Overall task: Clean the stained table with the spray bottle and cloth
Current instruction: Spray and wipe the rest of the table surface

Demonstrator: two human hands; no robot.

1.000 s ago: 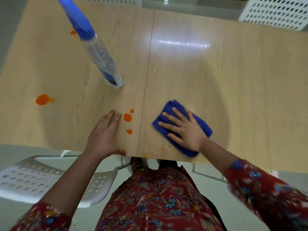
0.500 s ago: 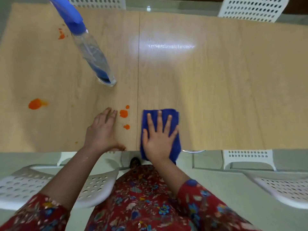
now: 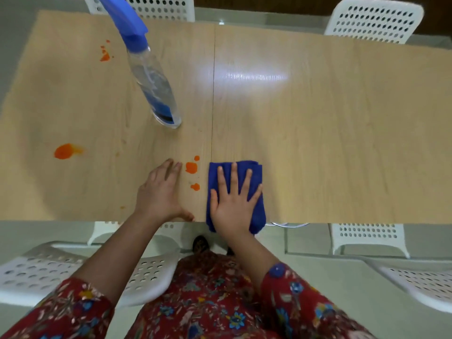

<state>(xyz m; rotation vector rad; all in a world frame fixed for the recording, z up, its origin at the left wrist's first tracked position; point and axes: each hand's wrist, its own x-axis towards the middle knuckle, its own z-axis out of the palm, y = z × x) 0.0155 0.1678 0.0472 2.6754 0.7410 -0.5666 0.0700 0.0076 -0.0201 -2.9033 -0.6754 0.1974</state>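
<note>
Leftmost on the wooden table I see a large orange stain, with a smaller spatter near the far left corner. Right of these, the spray bottle stands upright on the table, held by neither hand: clear body, blue head, a little blue liquid at the base. Nearer the front edge, the left hand lies palm-down on bare wood, fingers straight and close together, thumb at the table edge, holding nothing. Just beside its fingertips is a cluster of three orange spots, lying between that hand and the seam that divides the tabletop. Immediately right of the seam, the folded blue cloth lies flat, its near end overhanging the front edge. The right hand presses on it from above, palm down, fingers straight and spread; I see no curl round the fabric. The cloth does not touch the spots. White perforated chairs stand around the table.
</note>
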